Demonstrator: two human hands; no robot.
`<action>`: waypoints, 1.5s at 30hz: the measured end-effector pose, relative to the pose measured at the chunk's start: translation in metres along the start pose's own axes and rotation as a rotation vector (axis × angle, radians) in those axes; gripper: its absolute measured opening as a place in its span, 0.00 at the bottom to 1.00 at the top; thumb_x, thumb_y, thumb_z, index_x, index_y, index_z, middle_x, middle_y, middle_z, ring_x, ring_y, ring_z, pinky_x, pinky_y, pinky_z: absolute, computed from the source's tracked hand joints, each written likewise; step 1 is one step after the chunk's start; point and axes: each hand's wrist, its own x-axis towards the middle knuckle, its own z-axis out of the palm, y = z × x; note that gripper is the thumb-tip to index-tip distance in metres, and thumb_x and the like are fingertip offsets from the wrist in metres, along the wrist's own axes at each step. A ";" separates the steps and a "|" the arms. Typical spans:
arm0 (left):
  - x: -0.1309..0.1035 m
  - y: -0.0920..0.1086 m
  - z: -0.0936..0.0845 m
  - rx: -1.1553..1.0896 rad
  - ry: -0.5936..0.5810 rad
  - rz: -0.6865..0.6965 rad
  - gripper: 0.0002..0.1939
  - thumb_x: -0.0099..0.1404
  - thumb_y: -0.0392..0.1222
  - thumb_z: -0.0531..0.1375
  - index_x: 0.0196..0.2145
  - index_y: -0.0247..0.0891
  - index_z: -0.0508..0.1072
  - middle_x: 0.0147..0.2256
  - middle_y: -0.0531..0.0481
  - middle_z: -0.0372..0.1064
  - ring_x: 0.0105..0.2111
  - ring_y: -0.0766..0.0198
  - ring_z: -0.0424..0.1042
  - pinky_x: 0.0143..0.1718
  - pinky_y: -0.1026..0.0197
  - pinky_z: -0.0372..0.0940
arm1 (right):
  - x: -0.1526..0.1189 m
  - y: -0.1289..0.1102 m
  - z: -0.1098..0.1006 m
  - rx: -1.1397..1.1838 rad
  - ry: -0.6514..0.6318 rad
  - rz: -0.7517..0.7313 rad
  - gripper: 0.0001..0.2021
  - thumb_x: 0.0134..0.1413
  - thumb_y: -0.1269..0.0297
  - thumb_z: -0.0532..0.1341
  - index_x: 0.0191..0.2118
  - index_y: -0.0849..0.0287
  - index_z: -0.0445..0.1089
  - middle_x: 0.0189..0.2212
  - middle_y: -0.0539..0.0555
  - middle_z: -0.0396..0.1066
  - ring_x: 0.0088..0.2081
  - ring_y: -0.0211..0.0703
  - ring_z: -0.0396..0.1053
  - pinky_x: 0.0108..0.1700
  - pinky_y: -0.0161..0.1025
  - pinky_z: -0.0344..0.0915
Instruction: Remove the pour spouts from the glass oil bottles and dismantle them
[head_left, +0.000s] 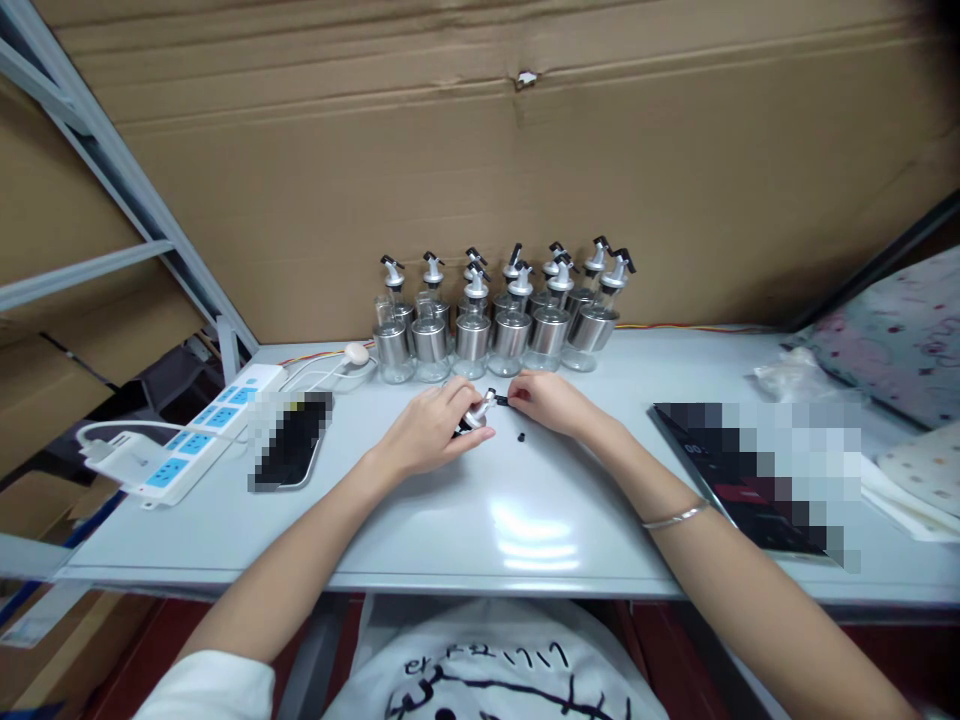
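My left hand (435,425) is closed around a silver bottle pour spout (477,413) with a black base, its tip pointing up and right. A small black flap (502,400) at the spout's tip is pinched between the fingertips of my right hand (551,402). Whether the flap is joined to the spout I cannot tell. On the table just below my right hand lies a tiny black piece (521,437). Behind both hands stand several glass bottles with steel sleeves (472,338), most topped with such spouts. Two front-left bottles (430,338) have open necks.
A white power strip (199,440) with a plugged-in charger and a phone (294,440) lie at left. At right are a tablet (742,480), a crumpled clear bag (787,378) and patterned fabric (892,330). Cardboard (450,150) walls the back.
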 end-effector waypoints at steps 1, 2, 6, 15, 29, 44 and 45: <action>0.000 0.000 0.000 0.001 -0.002 0.004 0.13 0.68 0.49 0.52 0.40 0.35 0.63 0.38 0.44 0.66 0.35 0.60 0.69 0.36 0.60 0.63 | 0.000 -0.001 0.000 0.000 0.003 -0.002 0.06 0.52 0.73 0.58 0.30 0.62 0.72 0.30 0.55 0.71 0.32 0.42 0.66 0.35 0.34 0.58; 0.000 0.001 -0.001 0.002 -0.007 0.005 0.13 0.68 0.49 0.52 0.40 0.35 0.63 0.38 0.45 0.66 0.35 0.60 0.69 0.36 0.60 0.63 | 0.000 -0.001 0.000 0.001 0.005 -0.001 0.06 0.52 0.74 0.58 0.30 0.62 0.72 0.30 0.55 0.71 0.32 0.42 0.66 0.35 0.34 0.58; -0.001 0.001 0.000 0.002 -0.027 0.002 0.13 0.68 0.48 0.52 0.41 0.34 0.64 0.38 0.45 0.67 0.35 0.60 0.69 0.36 0.59 0.64 | 0.000 -0.002 -0.001 0.008 -0.004 0.010 0.05 0.51 0.74 0.58 0.30 0.62 0.71 0.30 0.55 0.72 0.32 0.42 0.66 0.35 0.34 0.57; -0.001 0.002 -0.001 -0.021 -0.078 -0.022 0.14 0.70 0.43 0.46 0.47 0.33 0.64 0.44 0.41 0.67 0.43 0.57 0.69 0.42 0.56 0.65 | 0.002 0.000 0.004 0.028 0.008 -0.005 0.06 0.52 0.74 0.57 0.30 0.61 0.71 0.30 0.55 0.72 0.32 0.42 0.66 0.36 0.34 0.58; -0.001 0.005 -0.003 -0.029 -0.130 -0.038 0.16 0.71 0.42 0.45 0.51 0.33 0.62 0.48 0.40 0.66 0.46 0.55 0.68 0.46 0.52 0.66 | -0.002 0.003 -0.022 0.064 -0.072 -0.024 0.13 0.42 0.82 0.54 0.25 0.61 0.75 0.30 0.54 0.71 0.31 0.40 0.68 0.39 0.33 0.62; -0.001 0.004 -0.004 -0.026 -0.146 -0.048 0.16 0.71 0.42 0.45 0.50 0.33 0.63 0.48 0.40 0.66 0.47 0.55 0.68 0.46 0.52 0.66 | -0.001 0.003 -0.010 0.058 -0.039 -0.034 0.09 0.51 0.74 0.57 0.34 0.61 0.76 0.31 0.56 0.75 0.32 0.43 0.69 0.36 0.35 0.62; -0.001 0.003 -0.004 -0.028 -0.137 -0.046 0.16 0.71 0.42 0.45 0.50 0.33 0.63 0.49 0.40 0.66 0.47 0.55 0.68 0.46 0.53 0.66 | -0.001 0.003 -0.010 0.062 -0.045 -0.035 0.10 0.51 0.75 0.57 0.34 0.62 0.76 0.31 0.56 0.75 0.32 0.43 0.70 0.36 0.35 0.62</action>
